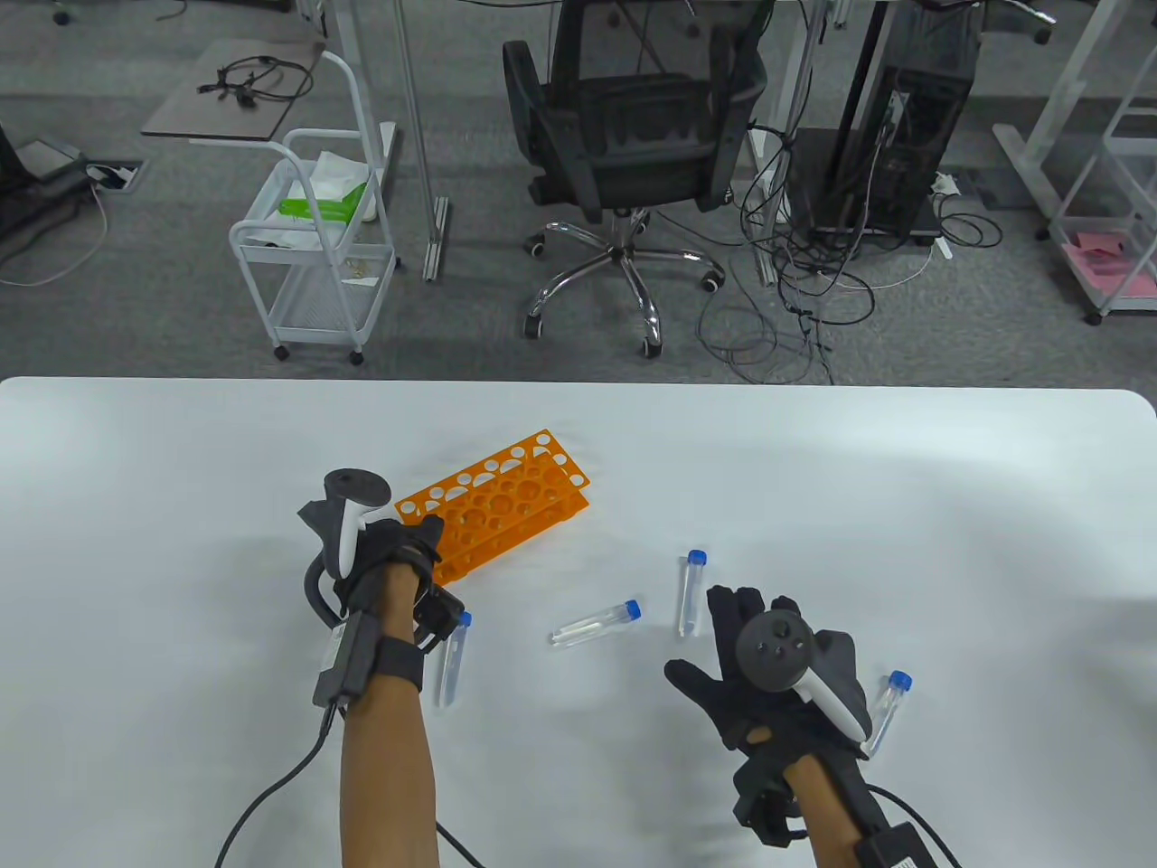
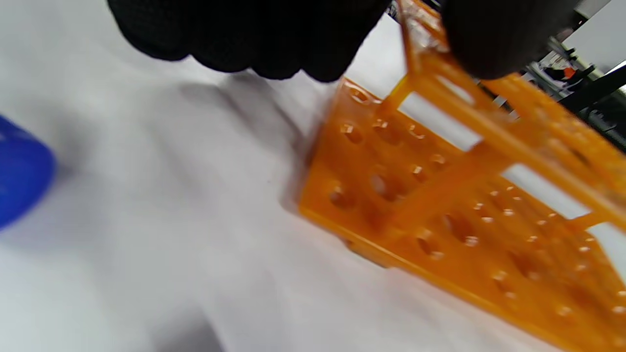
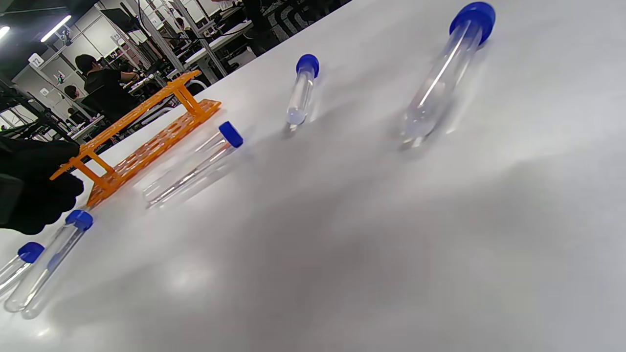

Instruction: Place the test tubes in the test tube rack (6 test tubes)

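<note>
Table view, starting at the left: the left hand [image 1: 384,551] sits at the near end of the orange test tube rack [image 1: 506,497], which lies at an angle on the white table [image 1: 904,506], its far end pointing up and to the right. Over on the left wrist view, the black gloved fingers [image 2: 254,39] hang over that near end, with one fingertip pressed onto the rack's top bar, so the hand is gripping the rack at its end; the picture is blurred there, and a blue cap [image 2: 22,176] shows at the left edge. Every hole visible in the rack holds no tube.

Just below the left wrist, a capped tube [image 1: 452,658] lies on the table, cap pointing away. Moving right, a second tube [image 1: 597,624] lies nearly crosswise in the middle, cap to the right. Beside it a third tube [image 1: 691,592] lies lengthwise, cap at the far end, just off the right hand's fingertips.

Now the right hand [image 1: 768,669]: palm down, low over the table, fingers [image 1: 732,606] spread and holding nothing. To its right a fourth tube [image 1: 888,710] lies tilted, partly hidden by the tracker. The right wrist view shows one more capped tube [image 3: 19,264] at its lower left edge.
</note>
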The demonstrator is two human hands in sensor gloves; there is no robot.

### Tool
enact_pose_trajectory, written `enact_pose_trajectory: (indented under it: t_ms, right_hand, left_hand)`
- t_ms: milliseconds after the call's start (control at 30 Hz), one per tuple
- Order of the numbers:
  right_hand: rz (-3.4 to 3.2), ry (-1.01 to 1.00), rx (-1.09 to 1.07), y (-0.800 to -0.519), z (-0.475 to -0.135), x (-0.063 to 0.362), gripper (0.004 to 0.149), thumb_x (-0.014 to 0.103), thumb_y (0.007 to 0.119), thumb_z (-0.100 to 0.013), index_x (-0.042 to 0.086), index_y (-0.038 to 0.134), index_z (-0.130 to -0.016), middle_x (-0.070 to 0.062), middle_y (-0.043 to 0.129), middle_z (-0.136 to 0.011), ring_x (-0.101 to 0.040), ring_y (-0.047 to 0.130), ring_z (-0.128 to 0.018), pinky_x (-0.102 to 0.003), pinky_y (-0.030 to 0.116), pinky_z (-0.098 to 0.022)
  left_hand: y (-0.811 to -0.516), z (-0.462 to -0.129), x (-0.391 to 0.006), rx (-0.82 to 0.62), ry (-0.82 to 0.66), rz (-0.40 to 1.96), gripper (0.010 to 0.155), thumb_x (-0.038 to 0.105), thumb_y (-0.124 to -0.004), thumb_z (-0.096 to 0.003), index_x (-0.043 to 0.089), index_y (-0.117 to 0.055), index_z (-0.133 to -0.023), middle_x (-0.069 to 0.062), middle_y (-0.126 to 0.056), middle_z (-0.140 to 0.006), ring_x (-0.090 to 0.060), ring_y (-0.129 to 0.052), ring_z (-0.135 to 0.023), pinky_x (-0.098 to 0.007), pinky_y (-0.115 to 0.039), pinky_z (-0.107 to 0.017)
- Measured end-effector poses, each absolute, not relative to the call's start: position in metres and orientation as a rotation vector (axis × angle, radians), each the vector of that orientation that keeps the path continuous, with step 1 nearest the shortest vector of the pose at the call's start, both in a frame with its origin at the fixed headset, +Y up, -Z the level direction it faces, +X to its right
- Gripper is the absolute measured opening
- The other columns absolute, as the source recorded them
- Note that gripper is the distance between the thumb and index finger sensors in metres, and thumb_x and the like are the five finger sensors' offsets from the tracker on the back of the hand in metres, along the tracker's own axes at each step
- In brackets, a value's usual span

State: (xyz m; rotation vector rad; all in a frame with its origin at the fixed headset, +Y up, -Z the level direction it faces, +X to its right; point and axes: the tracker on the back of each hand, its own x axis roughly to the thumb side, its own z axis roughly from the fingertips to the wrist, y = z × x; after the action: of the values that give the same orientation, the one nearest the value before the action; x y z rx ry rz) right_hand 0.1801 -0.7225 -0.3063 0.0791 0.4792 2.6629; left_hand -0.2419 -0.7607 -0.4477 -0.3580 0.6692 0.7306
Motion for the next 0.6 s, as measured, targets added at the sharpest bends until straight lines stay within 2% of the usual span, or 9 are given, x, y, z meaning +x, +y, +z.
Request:
enact_pose_trajectory:
  t_ms: [233, 400, 467, 600]
  right_hand:
    - [2.665, 0.483, 0.07, -0.723, -0.307, 0.181, 0.095, 0.082, 0.049, -0.036, 0.034, 0.005, -0.105, -0.007, 0.005, -0.117, -0.046, -0.003, -0.103, -0.077, 0.016, -0.061]
    - [2.664, 0.478, 0.067, -0.721, -0.307, 0.182, 0.095, 0.081, 0.05, -0.036, 0.034, 0.005, -0.105, -0.007, 0.005, -0.117, -0.046, -0.003, -0.103, -0.077, 0.016, -0.061]
    - [2.663, 0.47, 0.064, -0.721, -0.307, 0.182, 0.095, 0.081, 0.05, -0.036, 0.034, 0.005, -0.105, -0.007, 0.005, -0.117, -0.046, -0.003, -0.103, -0.077, 0.016, -0.061]
    - [2.665, 0.475, 0.062, -0.721, -0.307, 0.182, 0.095, 0.081, 0.05, -0.037, 0.034, 0.004, -0.105, -0.007, 0.005, -0.117, -0.046, -0.003, -0.103, -0.077, 0.016, -0.061]
  left_hand:
    - [-0.758, -0.452, -0.236, -0.38, 0.644, 0.754, 0.058, 0.047, -0.068, -0.0463, 0.009, -0.066, -0.09, -0.023, -0.051, -0.106, -0.041, -0.06, -0.089, -0.051, -0.065, -0.061]
    - [-0.754, -0.451, -0.238, -0.358, 0.632, 0.882, 0.056, 0.048, -0.068, -0.0468, 0.011, -0.063, -0.088, -0.025, -0.034, -0.11, -0.044, -0.047, -0.095, -0.054, -0.057, -0.066]
    - [-0.749, -0.451, -0.238, -0.308, 0.618, 0.931, 0.057, 0.049, -0.069, -0.0468, 0.012, -0.06, -0.088, -0.025, -0.029, -0.11, -0.045, -0.045, -0.096, -0.055, -0.057, -0.067]
    - [-0.743, -0.451, -0.234, -0.298, 0.568, 0.997, 0.057, 0.049, -0.071, -0.047, 0.015, -0.054, -0.089, -0.027, -0.021, -0.11, -0.047, -0.046, -0.098, -0.058, -0.057, -0.068]
